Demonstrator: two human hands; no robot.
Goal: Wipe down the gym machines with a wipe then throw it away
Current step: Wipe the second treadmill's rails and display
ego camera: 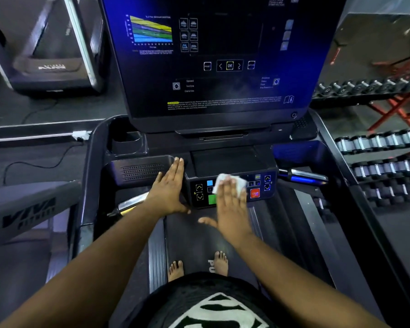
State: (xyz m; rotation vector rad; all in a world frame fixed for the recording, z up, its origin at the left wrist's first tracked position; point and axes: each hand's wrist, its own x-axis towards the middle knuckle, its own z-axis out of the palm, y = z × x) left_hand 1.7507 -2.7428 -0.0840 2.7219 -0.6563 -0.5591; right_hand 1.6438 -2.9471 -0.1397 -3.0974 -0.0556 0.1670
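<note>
The right hand (pixel 230 204), fingers flat, presses the wipe (pixel 232 185) onto the treadmill's button panel (pixel 232 190). The left hand (pixel 169 185), open, rests at the panel's left edge. Unwiped buttons lie rightward, nearer the right hand.

A person stood barefoot on a treadmill (pixel 279 233), the right hand (pixel 230 204) pressing a white wipe (pixel 232 184) flat against the button panel (pixel 258 190) below the large screen (pixel 213 55). The left hand (pixel 169 188) lay open beside the panel's left edge. Racks of dumbbells (pixel 379 140) lined the right side.
</note>
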